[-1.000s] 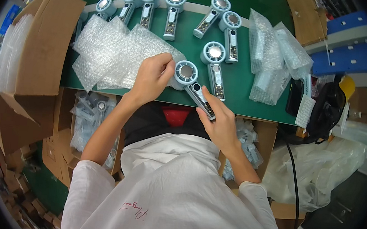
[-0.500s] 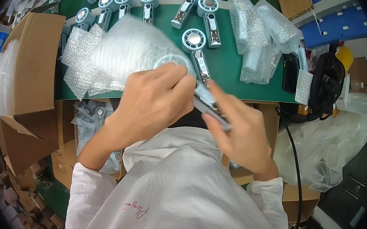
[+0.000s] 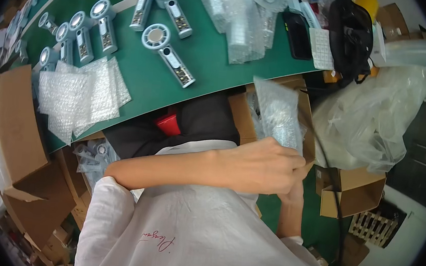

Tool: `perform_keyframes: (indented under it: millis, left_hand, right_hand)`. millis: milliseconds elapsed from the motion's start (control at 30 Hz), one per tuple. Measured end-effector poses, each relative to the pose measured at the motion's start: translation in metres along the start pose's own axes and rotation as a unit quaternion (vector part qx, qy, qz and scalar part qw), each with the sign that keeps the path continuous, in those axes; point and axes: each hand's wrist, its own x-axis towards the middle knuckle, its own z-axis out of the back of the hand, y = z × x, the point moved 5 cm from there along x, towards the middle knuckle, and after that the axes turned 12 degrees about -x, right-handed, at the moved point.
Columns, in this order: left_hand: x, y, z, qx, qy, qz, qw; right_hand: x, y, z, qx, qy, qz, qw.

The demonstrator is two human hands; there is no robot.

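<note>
My left hand (image 3: 267,165) reaches across my body to the right, closed around the lower end of a bubble-wrap bag (image 3: 278,108). Through the plastic a pale, silvery shape shows, though its outline is blurred. My right hand (image 3: 295,189) is beside and partly behind the left one, so its fingers are hidden. Upright from the hands, the bag stands in front of an open cardboard box (image 3: 308,127) under the table's edge. On the green table (image 3: 212,84) lies a light-blue handheld fan (image 3: 170,57) with a round head and see-through handle.
Several more handheld fans (image 3: 107,30) lie to the left. Flat bubble-wrap bags (image 3: 81,94) are at the left front, filled ones (image 3: 240,33) at the back. To the right are a black phone (image 3: 296,36), a black bag (image 3: 353,39), plastic sheeting (image 3: 370,122) and a hanging cable (image 3: 338,212).
Both hands have moved from the table's front edge to the right, with the bubble-wrap bag. The fan handle that my right hand gripped is no longer plainly visible. The view has swung right.
</note>
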Motion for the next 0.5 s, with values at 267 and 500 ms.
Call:
perform_keyframes:
  millis: [267,500]
  left_hand:
    - [0.002,0.068,-0.052,0.029,0.12,0.15,0.981]
    - [0.022,0.073,0.066,0.23,0.084,0.117,0.963]
  right_hand:
    - [-0.008,-0.051,0.081,-0.241,0.003,-0.205,0.949]
    - [0.033,-0.261,0.165,-0.385,0.021,-0.18,0.905]
